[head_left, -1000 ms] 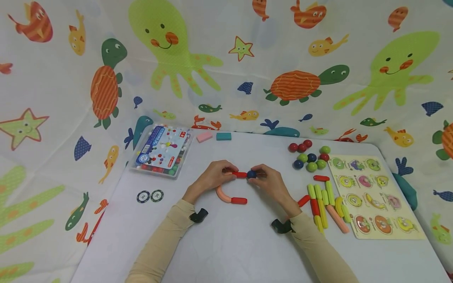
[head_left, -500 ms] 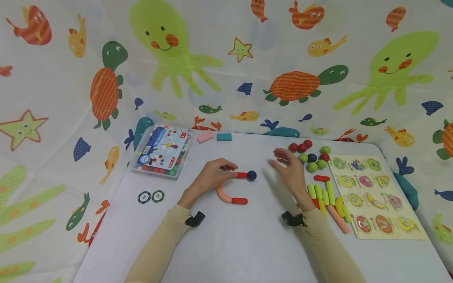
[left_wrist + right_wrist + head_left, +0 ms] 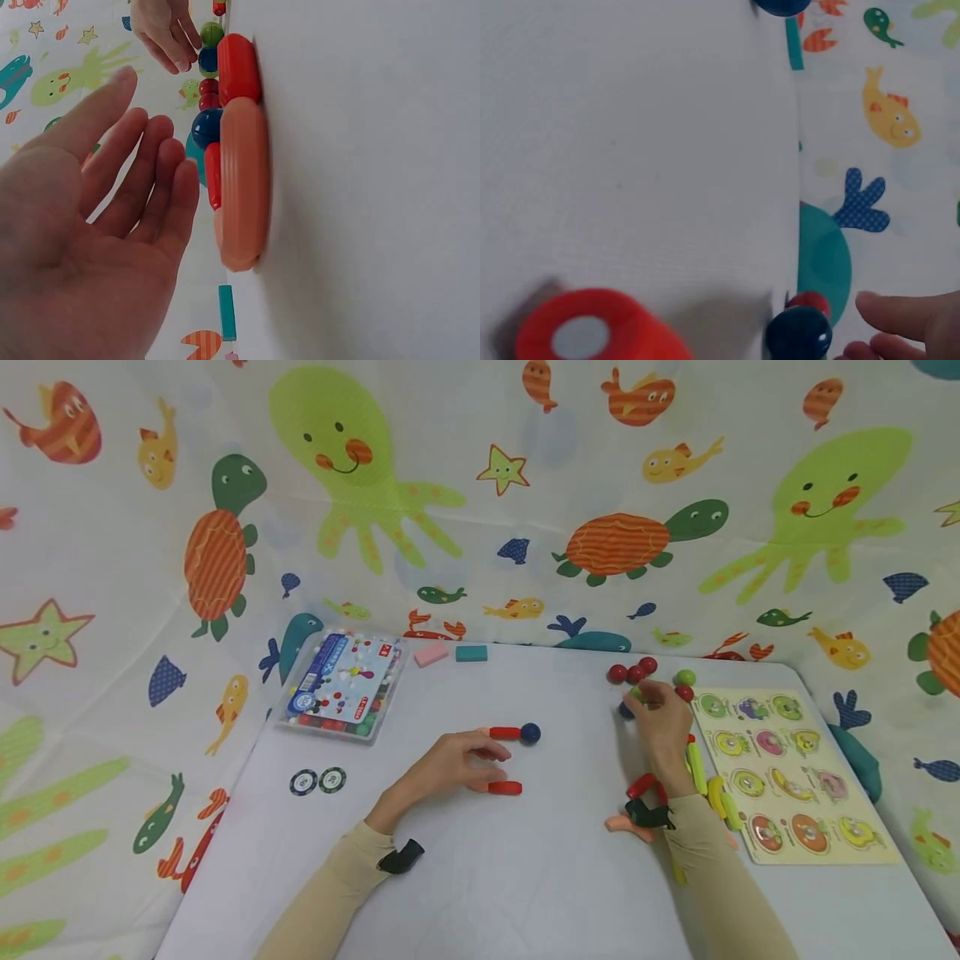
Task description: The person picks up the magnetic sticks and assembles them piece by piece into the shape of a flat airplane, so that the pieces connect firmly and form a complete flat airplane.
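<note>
Open counter [image 3: 525,877] lies in front of the curved orange piece [image 3: 244,184] and between it and the coloured balls [image 3: 637,675]. The clear plastic box [image 3: 341,685] and two round tokens [image 3: 318,781] stand left of that piece. Coloured sticks [image 3: 697,768] and a puzzle board [image 3: 795,777] crowd its right.

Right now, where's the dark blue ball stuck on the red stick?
Head view: the blue ball sits mid-table on the right end of the red stick, just beyond the left hand, which isn't touching it.

Two poker chips [image 3: 317,781], two erasers [image 3: 450,652] (pink, teal), one bead box [image 3: 341,682], one puzzle board [image 3: 791,774].
</note>
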Demonstrator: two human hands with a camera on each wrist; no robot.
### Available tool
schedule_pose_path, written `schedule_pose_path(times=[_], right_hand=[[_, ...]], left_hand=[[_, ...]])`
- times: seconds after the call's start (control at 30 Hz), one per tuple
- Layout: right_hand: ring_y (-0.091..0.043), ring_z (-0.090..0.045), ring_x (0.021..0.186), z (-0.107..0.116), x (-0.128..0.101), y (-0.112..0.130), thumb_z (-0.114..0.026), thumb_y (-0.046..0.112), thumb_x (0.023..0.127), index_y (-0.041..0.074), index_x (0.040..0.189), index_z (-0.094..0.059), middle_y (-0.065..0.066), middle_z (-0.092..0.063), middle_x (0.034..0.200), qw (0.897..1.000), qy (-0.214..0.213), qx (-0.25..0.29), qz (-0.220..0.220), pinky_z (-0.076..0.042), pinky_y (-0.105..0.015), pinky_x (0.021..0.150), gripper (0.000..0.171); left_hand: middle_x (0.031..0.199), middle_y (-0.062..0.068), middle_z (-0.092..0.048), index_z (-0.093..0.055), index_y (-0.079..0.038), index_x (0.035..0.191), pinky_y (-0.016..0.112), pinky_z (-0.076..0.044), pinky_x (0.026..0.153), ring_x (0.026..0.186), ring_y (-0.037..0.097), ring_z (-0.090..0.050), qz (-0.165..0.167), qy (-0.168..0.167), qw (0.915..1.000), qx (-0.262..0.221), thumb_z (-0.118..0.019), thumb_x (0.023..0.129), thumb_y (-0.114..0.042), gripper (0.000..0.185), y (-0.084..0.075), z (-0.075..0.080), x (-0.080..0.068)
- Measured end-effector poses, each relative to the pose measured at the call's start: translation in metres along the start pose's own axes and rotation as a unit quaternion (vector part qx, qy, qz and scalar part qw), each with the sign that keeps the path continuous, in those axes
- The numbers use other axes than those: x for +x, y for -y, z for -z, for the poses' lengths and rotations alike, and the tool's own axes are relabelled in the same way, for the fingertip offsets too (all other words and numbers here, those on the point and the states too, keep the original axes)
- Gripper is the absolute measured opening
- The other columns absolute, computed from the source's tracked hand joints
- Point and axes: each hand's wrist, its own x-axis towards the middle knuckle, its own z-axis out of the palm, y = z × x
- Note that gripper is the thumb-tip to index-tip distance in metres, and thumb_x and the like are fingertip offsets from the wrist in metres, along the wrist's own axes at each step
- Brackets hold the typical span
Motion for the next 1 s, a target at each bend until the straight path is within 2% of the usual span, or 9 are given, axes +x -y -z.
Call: schedule_pose_path(times=[0.13, 0.2, 0.37, 0.5, 0.67, 0.83, 1.0], right_hand=[[-0.03, -0.058, 0.116, -0.001, 0.0, -0.003, -0.071, 0.024, 0.096, 0.007, 0.133, -0.063, -0.015, -0.066, 0.129, 0.999, 0.02, -0.027, -0.005, -0.047, -0.045, 0.105, 0.041], [-0.031, -0.059, 0.115, -0.001, -0.001, -0.003, -0.072, 0.022, 0.096, 0.005, 0.132, -0.064, -0.017, -0.067, 0.128, 0.999, 0.025, -0.036, 0.002, -0.048, -0.046, 0.104, 0.041], [-0.033, -0.058, 0.11, -0.001, -0.003, -0.004, -0.073, 0.02, 0.095, 0.003, 0.131, -0.065, -0.02, -0.067, 0.124, 0.998, 0.039, -0.055, 0.019, -0.049, -0.043, 0.096, 0.04], [-0.034, -0.055, 0.109, -0.001, -0.003, -0.004, -0.073, 0.017, 0.094, 0.003, 0.131, -0.065, -0.021, -0.066, 0.122, 0.996, 0.05, -0.072, 0.026, -0.048, -0.043, 0.093, 0.04], [-0.036, -0.055, 0.108, -0.003, -0.003, -0.004, -0.073, 0.014, 0.093, 0.002, 0.132, -0.065, -0.024, -0.066, 0.119, 0.994, 0.056, -0.091, 0.034, -0.049, -0.048, 0.097, 0.041], [-0.037, -0.056, 0.111, -0.001, -0.004, -0.003, -0.073, 0.015, 0.094, 0.002, 0.133, -0.064, -0.024, -0.066, 0.122, 0.994, 0.063, -0.089, 0.031, -0.049, -0.051, 0.101, 0.042], [-0.036, -0.059, 0.117, 0.002, -0.006, 0.006, -0.071, 0.02, 0.097, 0.004, 0.136, -0.061, -0.022, -0.064, 0.13, 0.995, 0.076, -0.054, 0.023, -0.05, -0.05, 0.104, 0.044]], left_hand=[[0.118, 0.003, -0.071, -0.072, -0.011, 0.121, 0.037, -0.056, 0.094, 0.111, 0.02, -0.064, 0.0, 0.02, 0.9998, 0.004, -0.08, 0.089, -0.026, 0.036, 0.001, -0.004, 0.0], [0.116, 0.002, -0.072, -0.073, -0.011, 0.118, 0.039, -0.055, 0.097, 0.11, 0.018, -0.065, -0.011, 0.025, 0.9995, 0.015, -0.081, 0.088, -0.026, 0.035, 0.001, -0.006, 0.001], [0.112, 0.0, -0.073, -0.075, -0.012, 0.115, 0.031, -0.055, 0.095, 0.106, 0.014, -0.066, -0.021, 0.035, 0.998, 0.048, -0.083, 0.086, -0.025, 0.033, 0.004, -0.009, 0.003], [0.11, -0.003, -0.074, -0.074, -0.013, 0.116, 0.03, -0.056, 0.092, 0.104, 0.012, -0.067, -0.007, 0.045, 0.9977, 0.05, -0.083, 0.085, -0.022, 0.034, 0.004, -0.011, 0.003], [0.108, -0.004, -0.074, -0.074, -0.014, 0.116, 0.026, -0.056, 0.09, 0.1, 0.01, -0.066, 0.011, 0.055, 0.997, 0.054, -0.083, 0.086, -0.02, 0.032, 0.003, -0.012, 0.003], [0.107, -0.004, -0.073, -0.075, -0.014, 0.116, 0.024, -0.055, 0.089, 0.099, 0.008, -0.066, 0.006, 0.055, 0.9955, 0.076, -0.082, 0.087, -0.018, 0.03, 0.002, -0.015, 0.004], [0.107, -0.005, -0.072, -0.075, -0.015, 0.114, 0.023, -0.054, 0.09, 0.099, 0.006, -0.065, 0.005, 0.051, 0.9944, 0.093, -0.08, 0.088, -0.016, 0.027, 0.003, -0.016, 0.004]])
